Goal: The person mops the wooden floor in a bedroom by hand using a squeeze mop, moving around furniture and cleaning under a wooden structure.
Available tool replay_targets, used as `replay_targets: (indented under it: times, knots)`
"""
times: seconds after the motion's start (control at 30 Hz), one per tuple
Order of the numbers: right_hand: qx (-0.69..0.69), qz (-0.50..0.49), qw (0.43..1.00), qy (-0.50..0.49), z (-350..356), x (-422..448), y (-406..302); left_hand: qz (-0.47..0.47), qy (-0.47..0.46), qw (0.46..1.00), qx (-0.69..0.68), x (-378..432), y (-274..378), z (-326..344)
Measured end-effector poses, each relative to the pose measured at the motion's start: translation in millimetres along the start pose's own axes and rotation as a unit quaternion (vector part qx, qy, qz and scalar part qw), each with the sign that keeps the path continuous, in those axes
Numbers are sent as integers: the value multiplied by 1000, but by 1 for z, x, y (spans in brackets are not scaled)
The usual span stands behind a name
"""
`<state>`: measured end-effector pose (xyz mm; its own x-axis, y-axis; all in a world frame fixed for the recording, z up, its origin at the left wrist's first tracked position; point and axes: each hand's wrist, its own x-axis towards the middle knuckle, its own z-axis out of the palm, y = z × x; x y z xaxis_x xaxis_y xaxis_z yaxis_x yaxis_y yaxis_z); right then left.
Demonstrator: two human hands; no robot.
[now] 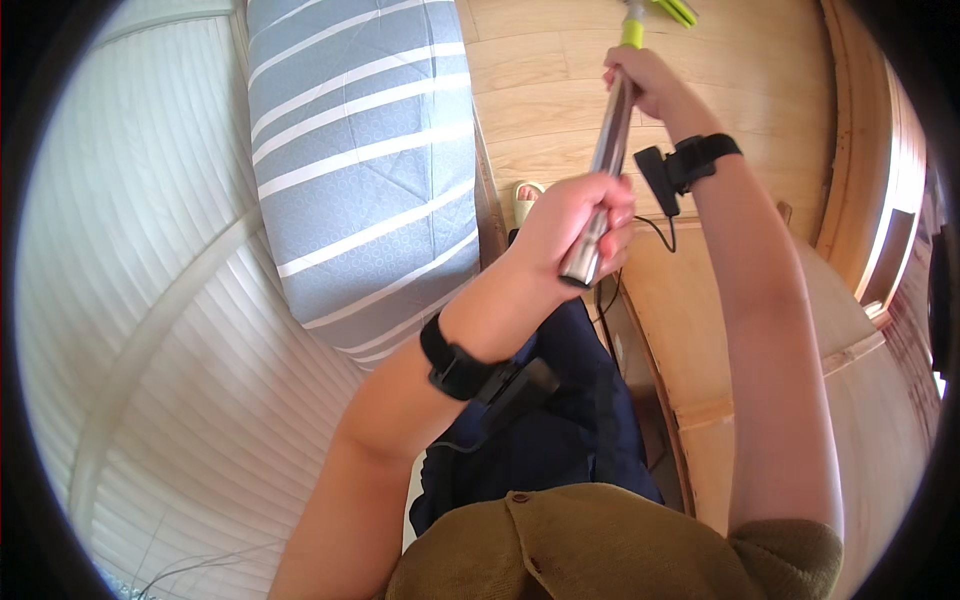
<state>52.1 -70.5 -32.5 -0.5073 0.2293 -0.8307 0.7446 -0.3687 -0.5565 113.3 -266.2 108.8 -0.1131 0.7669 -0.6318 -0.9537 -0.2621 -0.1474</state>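
A shiny metal pole slants up and away in front of me. My left hand is wrapped around its near end, just above the black end cap. Farther up, my right hand grips the pole right below a lime-green collar. Beyond the collar, part of a lime-green head shows over the floor. The frame's top edge cuts it off, so the kind of floor-cleaning tool cannot be told.
A bed with blue-grey, white-striped bedding stands at left, by a pale ribbed panel. Light wood flooring runs ahead. Wooden furniture lies at right. A slippered foot is beside the bed. Both wrists carry black strapped devices.
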Motion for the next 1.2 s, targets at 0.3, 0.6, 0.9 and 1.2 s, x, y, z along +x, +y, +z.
replay_targets:
  times: [0.3, 0.6, 0.9, 1.2]
  knots:
    - [-132, 52, 990, -14, 95, -63, 68, 54, 48, 990, -123, -86, -64, -71]
    - [-243, 74, 967, -26, 99, -127, 132, 47, 30, 976, -208, -124, -155, -108]
    - [-263, 124, 957, -12, 97, -203, 234, 33, -6, 972, -234, -178, -256, -172]
    - [-203, 115, 972, -6, 102, -308, 402, 0, 22, 974, -224, -266, -385, -275]
